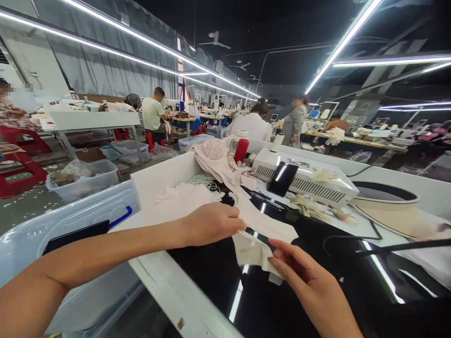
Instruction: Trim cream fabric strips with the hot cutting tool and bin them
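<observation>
A small cream fabric piece [252, 249] hangs over the glossy black tabletop [211, 277]. Its upper left corner is pinched by my left hand [211, 224], whose fingers are closed. At its right edge my right hand [306, 272] holds it between thumb and fingers. A longer cream fabric piece [268, 220] lies just behind, running toward a bundle of cream cloth [214, 159]. To the left of it sits a pile of cut cream pieces [179, 202], with pale green cord [202, 182] behind.
Behind the hands are a white vented machine [306, 176], a black phone [283, 179] and a red cylinder [241, 150]. A sun visor [387, 206] and black cable lie right. A blue-handled plastic bin [88, 202] stands left. People sit and stand farther back.
</observation>
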Demonstrator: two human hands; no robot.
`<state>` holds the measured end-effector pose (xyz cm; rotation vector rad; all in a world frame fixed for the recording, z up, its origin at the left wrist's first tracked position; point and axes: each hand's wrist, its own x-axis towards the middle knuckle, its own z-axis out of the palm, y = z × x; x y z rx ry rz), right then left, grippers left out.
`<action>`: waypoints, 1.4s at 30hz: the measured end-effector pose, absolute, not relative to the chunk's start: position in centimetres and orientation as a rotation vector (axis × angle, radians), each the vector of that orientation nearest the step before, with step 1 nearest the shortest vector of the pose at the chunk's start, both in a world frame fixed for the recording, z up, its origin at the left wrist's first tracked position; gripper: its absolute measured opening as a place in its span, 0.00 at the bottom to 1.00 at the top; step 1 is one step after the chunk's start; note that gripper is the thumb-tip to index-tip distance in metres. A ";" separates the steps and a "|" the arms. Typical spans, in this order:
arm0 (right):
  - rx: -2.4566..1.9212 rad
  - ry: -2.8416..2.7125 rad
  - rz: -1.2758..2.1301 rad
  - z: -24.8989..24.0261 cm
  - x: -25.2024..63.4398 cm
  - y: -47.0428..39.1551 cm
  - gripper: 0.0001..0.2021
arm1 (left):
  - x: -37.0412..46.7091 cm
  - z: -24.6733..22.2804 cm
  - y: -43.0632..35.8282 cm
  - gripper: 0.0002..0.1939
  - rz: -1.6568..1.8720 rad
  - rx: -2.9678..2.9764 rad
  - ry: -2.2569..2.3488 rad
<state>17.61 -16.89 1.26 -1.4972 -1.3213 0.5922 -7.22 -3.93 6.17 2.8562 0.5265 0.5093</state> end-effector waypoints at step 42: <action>-1.502 -2.021 0.094 -0.7 15.9 -25.9 0.16 | -8.3 -0.7 -11.6 0.12 0.549 3.049 0.262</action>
